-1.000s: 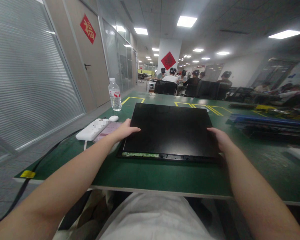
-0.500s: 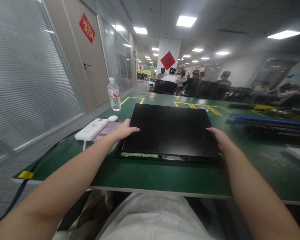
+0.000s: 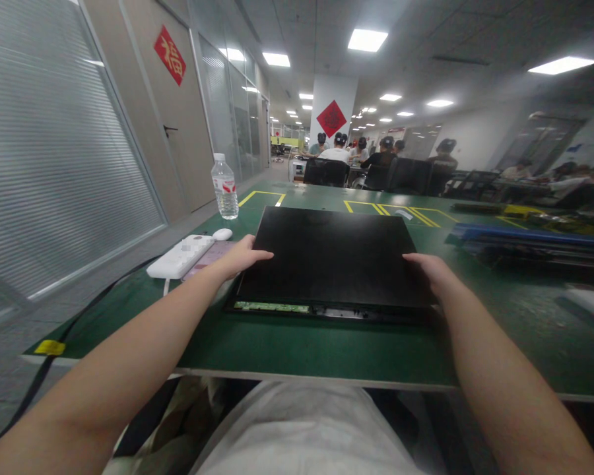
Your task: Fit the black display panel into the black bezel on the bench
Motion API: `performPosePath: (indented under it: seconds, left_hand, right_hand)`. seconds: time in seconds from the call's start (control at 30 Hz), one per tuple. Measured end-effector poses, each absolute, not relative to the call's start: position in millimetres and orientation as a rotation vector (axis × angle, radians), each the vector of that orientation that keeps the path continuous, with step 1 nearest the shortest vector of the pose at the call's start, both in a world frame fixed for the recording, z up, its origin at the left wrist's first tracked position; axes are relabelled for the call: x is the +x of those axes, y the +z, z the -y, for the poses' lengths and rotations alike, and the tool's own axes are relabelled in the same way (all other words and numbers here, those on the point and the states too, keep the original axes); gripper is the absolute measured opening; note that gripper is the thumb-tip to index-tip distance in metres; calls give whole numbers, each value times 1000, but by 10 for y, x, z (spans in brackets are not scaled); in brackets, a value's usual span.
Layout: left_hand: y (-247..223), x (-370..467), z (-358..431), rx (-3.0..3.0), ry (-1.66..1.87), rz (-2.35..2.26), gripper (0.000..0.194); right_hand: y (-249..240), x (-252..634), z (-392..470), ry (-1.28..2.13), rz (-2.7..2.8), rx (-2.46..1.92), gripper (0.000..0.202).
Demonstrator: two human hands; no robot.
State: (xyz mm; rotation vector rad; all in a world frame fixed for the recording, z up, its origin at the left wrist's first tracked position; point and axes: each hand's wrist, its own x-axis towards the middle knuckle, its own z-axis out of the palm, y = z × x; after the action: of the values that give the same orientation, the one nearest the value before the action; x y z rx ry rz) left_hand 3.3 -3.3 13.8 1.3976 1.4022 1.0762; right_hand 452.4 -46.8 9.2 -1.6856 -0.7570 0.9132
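Observation:
A flat black display panel (image 3: 331, 257) lies in front of me over the green table, its dark face up. Along its near edge shows a strip of green circuit board (image 3: 272, 308) with black frame beside it. My left hand (image 3: 242, 256) grips the panel's left edge, thumb on the face and the other fingers mostly hidden. At the right edge my right hand (image 3: 428, 269) holds it the same way, thumb on top and fingers out of sight.
Left of the panel are a white power strip (image 3: 181, 256), a pinkish sheet (image 3: 205, 258), a small white rounded object (image 3: 222, 234) and a water bottle (image 3: 224, 188). To the right lie long blue-black parts (image 3: 534, 241). Several people sit at tables further back.
The panel and both my hands have shifted slightly to the left. Both hands keep their grip on its side edges.

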Motion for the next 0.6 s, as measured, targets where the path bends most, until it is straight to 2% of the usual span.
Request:
performPosePath:
  seconds: [0.27, 0.6]
  left_hand:
    - [140, 26, 45, 1367, 1080, -1311, 69]
    - [127, 16, 24, 1383, 1057, -1314, 79]
  right_hand:
    - [144, 4447, 548, 1035, 818, -1586, 19]
    - [108, 4484, 521, 1053, 825, -1626, 17]
